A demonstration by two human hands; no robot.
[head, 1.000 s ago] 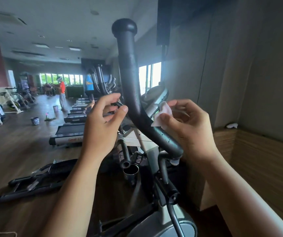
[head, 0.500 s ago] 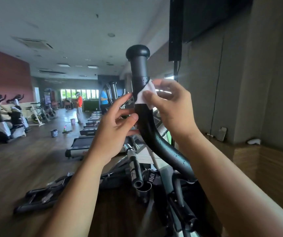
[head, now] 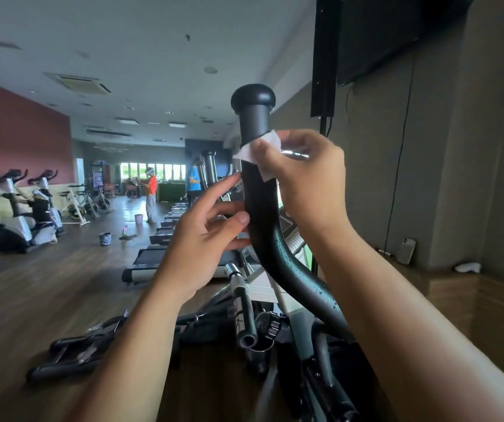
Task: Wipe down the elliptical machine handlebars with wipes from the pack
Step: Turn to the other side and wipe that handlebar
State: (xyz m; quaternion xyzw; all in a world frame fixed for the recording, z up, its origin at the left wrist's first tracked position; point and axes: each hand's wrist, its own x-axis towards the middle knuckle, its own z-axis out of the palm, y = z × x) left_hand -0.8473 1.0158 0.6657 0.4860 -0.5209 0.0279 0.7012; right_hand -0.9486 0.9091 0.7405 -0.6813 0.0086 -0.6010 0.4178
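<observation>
Two hands: left hand (head: 211, 236) and right hand (head: 308, 184), both raised to the same bar, forearms coming up from the bottom edge.
Left hand: loosely spread, fingers only lightly bent; thumb tip touches the bar's left edge below the wipe and the fingers slip behind it.
Right hand: fingers curled, pinching the wipe against the bar.
Wipe (head: 249, 154): small, white, crumpled, pressed on the upper bar just under the rounded cap.
Handlebar (head: 275, 248): black, upright at the top, curving down to the right; water drops sit on the lower bend.
Ledge (head: 457, 287): wooden, at right; a phone (head: 407, 250) leans on the wall there.
Floor: a row of treadmills (head: 165, 233) runs away behind the left hand, a small bucket (head: 105, 239) beside them.
Left wall: exercise bikes (head: 16, 208).
Far end: a person in orange (head: 151, 190) and a person in blue (head: 194, 181) before bright windows (head: 153, 171).
</observation>
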